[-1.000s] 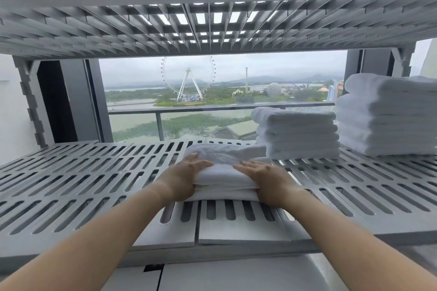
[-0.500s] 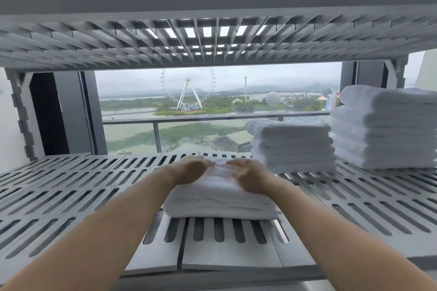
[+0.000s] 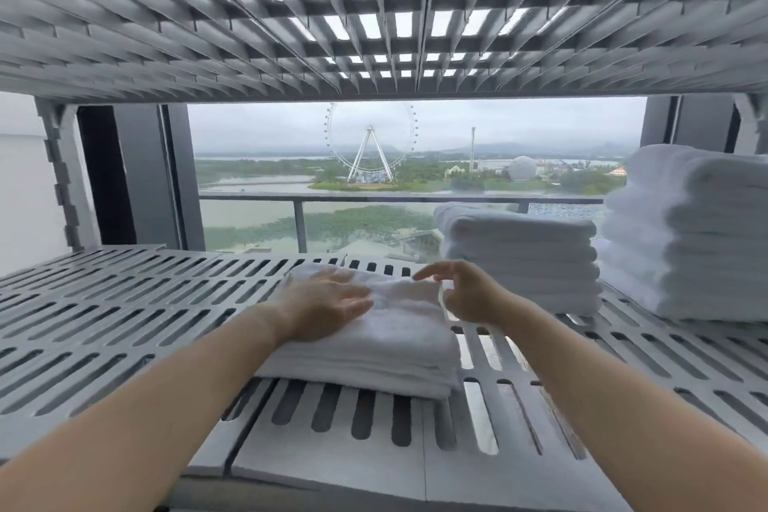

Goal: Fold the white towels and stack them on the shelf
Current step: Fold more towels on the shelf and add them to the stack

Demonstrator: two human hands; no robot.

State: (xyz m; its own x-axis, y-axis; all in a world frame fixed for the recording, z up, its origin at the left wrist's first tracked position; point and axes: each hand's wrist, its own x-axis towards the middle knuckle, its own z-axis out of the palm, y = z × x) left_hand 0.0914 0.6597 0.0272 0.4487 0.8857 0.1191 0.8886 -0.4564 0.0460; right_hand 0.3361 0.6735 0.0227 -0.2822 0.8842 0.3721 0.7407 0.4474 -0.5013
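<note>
A folded white towel (image 3: 399, 339) lies flat on the grey slotted shelf (image 3: 124, 316), near its middle. My left hand (image 3: 328, 303) rests palm down on the towel's top, fingers spread. My right hand (image 3: 465, 295) hovers just off the towel's right edge, fingers loosely apart and holding nothing. To the right stands a stack of folded white towels (image 3: 523, 258), and a taller stack (image 3: 690, 233) stands at the far right of the same shelf.
Another slotted shelf (image 3: 374, 33) hangs low overhead. Grey uprights (image 3: 62, 175) frame the left and right sides. Behind the shelf is a window with a balcony rail (image 3: 299, 204). The shelf's left half holds nothing.
Both hands let go of the towel's far end. The left hand now lies flat on top, and the right hand has lifted off to the right side. The camera moved closer.
</note>
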